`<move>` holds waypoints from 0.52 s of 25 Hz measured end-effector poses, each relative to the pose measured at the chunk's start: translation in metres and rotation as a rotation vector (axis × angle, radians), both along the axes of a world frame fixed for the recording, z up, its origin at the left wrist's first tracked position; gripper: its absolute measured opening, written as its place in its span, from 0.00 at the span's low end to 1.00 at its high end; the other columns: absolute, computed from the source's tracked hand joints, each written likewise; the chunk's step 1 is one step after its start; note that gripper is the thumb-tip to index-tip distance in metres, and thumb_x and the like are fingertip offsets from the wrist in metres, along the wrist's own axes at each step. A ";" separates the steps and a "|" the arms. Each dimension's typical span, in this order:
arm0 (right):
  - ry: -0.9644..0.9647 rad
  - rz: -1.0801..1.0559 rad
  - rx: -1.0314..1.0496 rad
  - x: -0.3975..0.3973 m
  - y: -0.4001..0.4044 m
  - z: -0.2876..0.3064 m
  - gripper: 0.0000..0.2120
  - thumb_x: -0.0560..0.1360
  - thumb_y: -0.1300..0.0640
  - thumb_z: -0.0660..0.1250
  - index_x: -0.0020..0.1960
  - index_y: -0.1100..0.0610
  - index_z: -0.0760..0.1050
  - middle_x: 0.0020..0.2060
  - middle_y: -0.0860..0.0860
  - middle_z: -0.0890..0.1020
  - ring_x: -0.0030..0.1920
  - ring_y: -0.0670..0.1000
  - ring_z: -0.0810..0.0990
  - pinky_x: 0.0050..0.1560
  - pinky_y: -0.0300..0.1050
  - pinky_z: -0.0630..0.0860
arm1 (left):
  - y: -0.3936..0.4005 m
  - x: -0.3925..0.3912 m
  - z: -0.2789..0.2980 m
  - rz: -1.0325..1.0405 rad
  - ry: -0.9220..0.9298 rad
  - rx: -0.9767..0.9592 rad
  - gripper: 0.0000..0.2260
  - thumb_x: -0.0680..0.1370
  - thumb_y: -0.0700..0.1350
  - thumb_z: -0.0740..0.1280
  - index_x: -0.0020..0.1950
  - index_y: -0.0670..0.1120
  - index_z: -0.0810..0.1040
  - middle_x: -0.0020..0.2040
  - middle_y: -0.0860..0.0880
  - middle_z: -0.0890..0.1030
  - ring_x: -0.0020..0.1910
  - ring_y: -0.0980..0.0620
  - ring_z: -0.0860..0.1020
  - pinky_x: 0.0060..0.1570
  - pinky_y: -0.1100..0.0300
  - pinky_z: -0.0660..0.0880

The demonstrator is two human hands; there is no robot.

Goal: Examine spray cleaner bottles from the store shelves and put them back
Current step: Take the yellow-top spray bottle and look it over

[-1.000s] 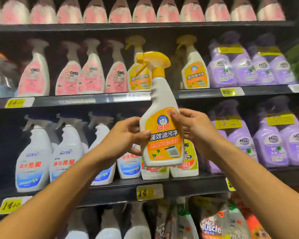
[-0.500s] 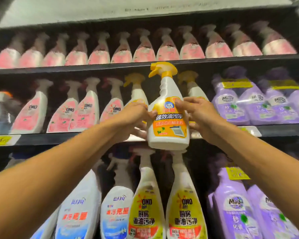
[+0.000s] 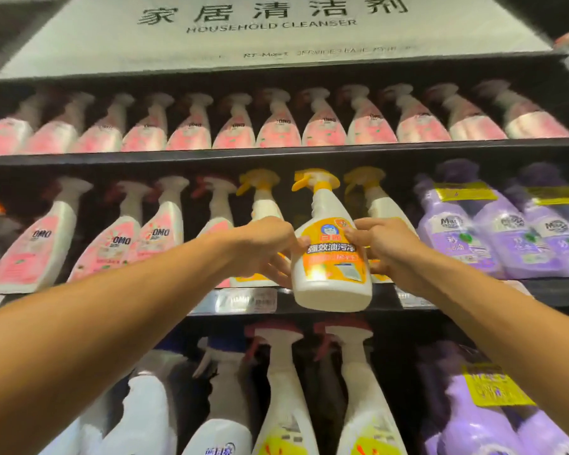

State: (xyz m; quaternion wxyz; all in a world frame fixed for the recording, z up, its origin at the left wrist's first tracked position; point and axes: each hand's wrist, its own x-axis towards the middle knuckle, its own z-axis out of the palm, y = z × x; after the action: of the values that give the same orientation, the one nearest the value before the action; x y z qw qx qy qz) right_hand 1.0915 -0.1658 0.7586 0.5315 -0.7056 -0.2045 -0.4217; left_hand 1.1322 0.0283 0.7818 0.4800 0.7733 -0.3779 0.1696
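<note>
bottle point(image 3: 332, 257) upright, long axis vertical — base just off middle shelf point(image 3: 473, 290) edge | left hand point(image 3: 263, 247) and right hand point(image 3: 383, 246) grip its sides, equally near | gap between yellow-capped bottles lies straight beyond — push far

Header sign point(image 3: 273, 31) above top shelf read "家居清洁剂" with "HOUSEHOLD CLEANSER" beneath; smaller line below too blurred to read. Held spray bottle point(image 3: 332, 257) carried orange label reading "强效油污净". Pink-labelled bottles point(image 3: 112, 244) on middle shelf showed "OMO". Purple bottles point(image 3: 454, 238) showed brand beginning "Ma", rest blurred. Shelf price tags point(image 3: 243, 302) unreadable.
</note>
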 end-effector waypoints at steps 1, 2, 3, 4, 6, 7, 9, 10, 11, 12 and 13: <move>-0.003 -0.004 -0.005 0.002 -0.001 0.001 0.09 0.80 0.55 0.67 0.59 0.57 0.79 0.46 0.52 0.87 0.41 0.50 0.87 0.37 0.46 0.82 | 0.000 0.003 0.003 -0.001 0.007 0.000 0.10 0.79 0.44 0.67 0.56 0.39 0.76 0.45 0.42 0.82 0.32 0.47 0.84 0.33 0.52 0.81; -0.007 -0.009 -0.004 0.004 -0.002 0.004 0.10 0.80 0.55 0.67 0.60 0.57 0.78 0.47 0.52 0.86 0.42 0.50 0.87 0.36 0.45 0.81 | -0.001 0.004 0.007 0.000 0.011 -0.003 0.10 0.79 0.44 0.67 0.56 0.39 0.76 0.46 0.42 0.82 0.34 0.46 0.85 0.35 0.51 0.82; -0.015 -0.019 0.001 0.006 -0.003 0.007 0.10 0.81 0.55 0.66 0.60 0.56 0.78 0.48 0.53 0.86 0.43 0.50 0.86 0.35 0.44 0.80 | -0.002 0.006 0.011 0.001 0.013 -0.005 0.10 0.79 0.44 0.67 0.57 0.40 0.76 0.47 0.42 0.82 0.35 0.46 0.85 0.37 0.49 0.83; -0.024 -0.033 0.008 0.006 -0.002 0.012 0.08 0.81 0.55 0.66 0.58 0.56 0.78 0.48 0.53 0.86 0.43 0.50 0.86 0.35 0.43 0.80 | -0.003 0.007 0.015 0.002 0.012 -0.004 0.10 0.80 0.44 0.66 0.57 0.40 0.75 0.48 0.41 0.82 0.35 0.46 0.85 0.38 0.49 0.83; -0.036 -0.063 0.014 0.008 0.000 0.020 0.05 0.81 0.54 0.66 0.53 0.54 0.79 0.48 0.53 0.85 0.45 0.52 0.86 0.37 0.45 0.80 | -0.005 0.007 0.020 0.005 0.009 0.007 0.09 0.80 0.45 0.65 0.57 0.40 0.75 0.50 0.41 0.82 0.36 0.45 0.85 0.39 0.49 0.83; -0.034 -0.077 0.017 0.010 0.001 0.024 0.05 0.81 0.54 0.65 0.51 0.54 0.78 0.49 0.54 0.85 0.46 0.53 0.85 0.40 0.47 0.80 | -0.006 0.008 0.023 0.011 0.007 0.010 0.09 0.80 0.45 0.65 0.57 0.41 0.75 0.50 0.41 0.83 0.37 0.45 0.85 0.40 0.49 0.83; -0.026 -0.093 0.027 0.014 0.002 0.031 0.07 0.81 0.54 0.65 0.54 0.57 0.78 0.50 0.54 0.84 0.47 0.54 0.85 0.43 0.49 0.80 | -0.007 0.008 0.029 0.028 -0.015 0.022 0.10 0.81 0.44 0.64 0.58 0.40 0.74 0.50 0.41 0.83 0.38 0.45 0.85 0.43 0.48 0.83; -0.029 -0.098 0.030 0.015 0.003 0.033 0.09 0.81 0.54 0.65 0.56 0.58 0.78 0.50 0.54 0.84 0.47 0.53 0.84 0.41 0.48 0.79 | -0.008 0.008 0.032 0.039 -0.032 0.026 0.10 0.81 0.44 0.64 0.59 0.40 0.74 0.50 0.41 0.83 0.39 0.45 0.85 0.44 0.48 0.83; -0.035 -0.111 0.021 0.016 0.003 0.036 0.10 0.81 0.54 0.66 0.58 0.59 0.78 0.49 0.54 0.84 0.46 0.53 0.84 0.39 0.46 0.78 | -0.009 0.009 0.033 0.052 -0.045 0.026 0.10 0.81 0.44 0.64 0.59 0.40 0.74 0.51 0.41 0.82 0.40 0.45 0.85 0.45 0.47 0.83; -0.046 -0.131 0.002 0.017 0.003 0.038 0.11 0.80 0.55 0.66 0.59 0.60 0.78 0.49 0.54 0.84 0.45 0.52 0.84 0.36 0.45 0.78 | -0.011 0.009 0.033 0.066 -0.054 0.024 0.09 0.81 0.44 0.64 0.59 0.41 0.74 0.51 0.41 0.82 0.40 0.44 0.85 0.46 0.46 0.83; -0.059 -0.148 -0.017 0.018 0.002 0.039 0.11 0.80 0.55 0.67 0.58 0.60 0.79 0.48 0.54 0.84 0.43 0.51 0.84 0.35 0.44 0.78 | -0.013 0.010 0.032 0.080 -0.063 0.021 0.08 0.81 0.44 0.64 0.58 0.41 0.74 0.49 0.41 0.82 0.40 0.44 0.84 0.47 0.46 0.82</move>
State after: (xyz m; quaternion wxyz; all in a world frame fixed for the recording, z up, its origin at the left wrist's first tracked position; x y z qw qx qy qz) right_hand 1.1095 -0.1640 0.7973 0.4865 -0.7105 -0.1712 -0.4786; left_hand 1.1426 0.0154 0.8134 0.4525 0.7872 -0.3631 0.2090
